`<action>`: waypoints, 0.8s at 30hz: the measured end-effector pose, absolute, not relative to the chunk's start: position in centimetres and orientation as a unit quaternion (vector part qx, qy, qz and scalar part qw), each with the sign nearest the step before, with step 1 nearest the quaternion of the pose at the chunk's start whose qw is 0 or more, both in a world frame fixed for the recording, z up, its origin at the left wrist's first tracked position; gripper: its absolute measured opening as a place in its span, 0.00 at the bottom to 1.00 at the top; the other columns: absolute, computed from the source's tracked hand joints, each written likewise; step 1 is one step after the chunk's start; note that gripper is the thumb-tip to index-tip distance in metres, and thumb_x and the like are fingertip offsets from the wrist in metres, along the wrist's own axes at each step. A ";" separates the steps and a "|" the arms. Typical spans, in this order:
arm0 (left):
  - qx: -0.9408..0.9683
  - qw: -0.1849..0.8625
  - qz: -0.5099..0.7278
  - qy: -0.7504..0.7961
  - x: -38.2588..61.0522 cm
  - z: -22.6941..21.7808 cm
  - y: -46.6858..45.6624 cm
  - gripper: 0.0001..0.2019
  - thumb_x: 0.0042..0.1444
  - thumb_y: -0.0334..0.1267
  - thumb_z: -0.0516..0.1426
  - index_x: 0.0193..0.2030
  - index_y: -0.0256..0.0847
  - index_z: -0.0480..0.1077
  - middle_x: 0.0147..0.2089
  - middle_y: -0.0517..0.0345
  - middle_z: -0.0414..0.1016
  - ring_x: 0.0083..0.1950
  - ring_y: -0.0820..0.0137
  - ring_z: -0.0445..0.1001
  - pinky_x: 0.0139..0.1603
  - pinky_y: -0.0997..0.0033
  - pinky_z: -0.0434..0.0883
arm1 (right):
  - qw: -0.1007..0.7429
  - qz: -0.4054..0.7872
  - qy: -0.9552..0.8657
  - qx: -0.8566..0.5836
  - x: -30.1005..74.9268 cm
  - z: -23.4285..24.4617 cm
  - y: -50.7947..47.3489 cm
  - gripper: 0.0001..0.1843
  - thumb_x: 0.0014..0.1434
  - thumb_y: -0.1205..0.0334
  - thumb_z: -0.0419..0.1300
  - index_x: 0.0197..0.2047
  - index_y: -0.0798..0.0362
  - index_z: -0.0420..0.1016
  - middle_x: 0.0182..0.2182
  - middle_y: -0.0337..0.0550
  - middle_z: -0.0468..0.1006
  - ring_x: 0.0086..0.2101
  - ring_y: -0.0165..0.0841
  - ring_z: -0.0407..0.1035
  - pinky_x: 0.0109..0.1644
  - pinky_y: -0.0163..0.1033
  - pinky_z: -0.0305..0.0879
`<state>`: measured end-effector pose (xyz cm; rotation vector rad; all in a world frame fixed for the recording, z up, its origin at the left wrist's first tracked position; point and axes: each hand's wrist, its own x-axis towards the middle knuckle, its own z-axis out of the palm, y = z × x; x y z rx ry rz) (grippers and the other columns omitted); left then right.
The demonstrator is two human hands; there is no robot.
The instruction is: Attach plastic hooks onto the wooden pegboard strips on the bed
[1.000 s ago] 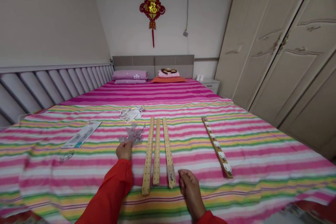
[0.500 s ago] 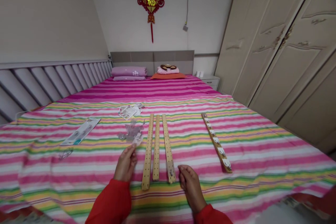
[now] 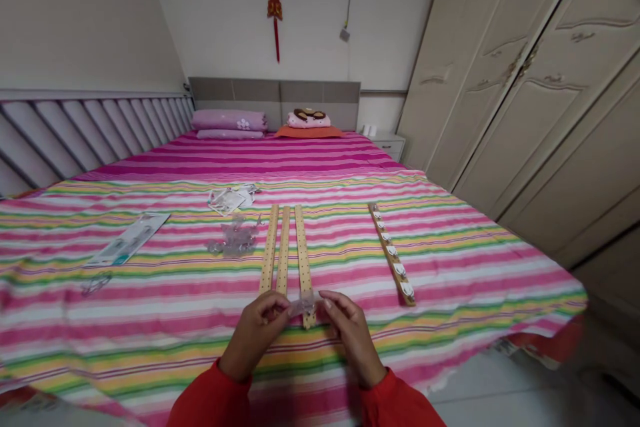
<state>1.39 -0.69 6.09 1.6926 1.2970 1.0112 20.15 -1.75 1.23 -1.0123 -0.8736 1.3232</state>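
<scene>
A small clear plastic bag (image 3: 301, 307) is stretched between my hands, above the near end of the rightmost of three perforated wooden strips (image 3: 303, 247). My left hand (image 3: 260, 330) pinches one side of it between thumb and forefinger. On the other side, my right hand (image 3: 354, 330) has its thumb and forefinger closed at the bag's edge. What the bag holds is too blurred to tell. The other two perforated strips, a middle one (image 3: 283, 247) and a left one (image 3: 269, 247), lie alongside, their near ends hidden behind my left hand.
Left of the strips is a pile of clear little bags (image 3: 237, 239), with papers (image 3: 233, 200) beyond. Farther left lie a long flat package (image 3: 131, 240) and a thin looped item (image 3: 97, 283). A wooden strip with white hooks (image 3: 391, 252) lies right on the striped bedspread (image 3: 465, 267).
My left hand has brought the small bag rightward and nearer, over the right strip. My right hand has come in to meet it. The view has tilted down a little.
</scene>
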 end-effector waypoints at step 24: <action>0.605 0.473 0.428 0.477 3.0 5.9 2.7 0.14 0.45 0.48 0.61 0.29 0.38 0.74 0.27 0.58 0.75 0.31 0.71 0.70 0.32 0.73 0.67 | 0.558 0.563 -0.424 -0.438 19.4 2.8 -0.4 0.19 0.45 0.47 0.68 0.28 0.54 0.71 0.18 0.35 0.73 0.13 0.23 0.56 0.17 0.30 0.50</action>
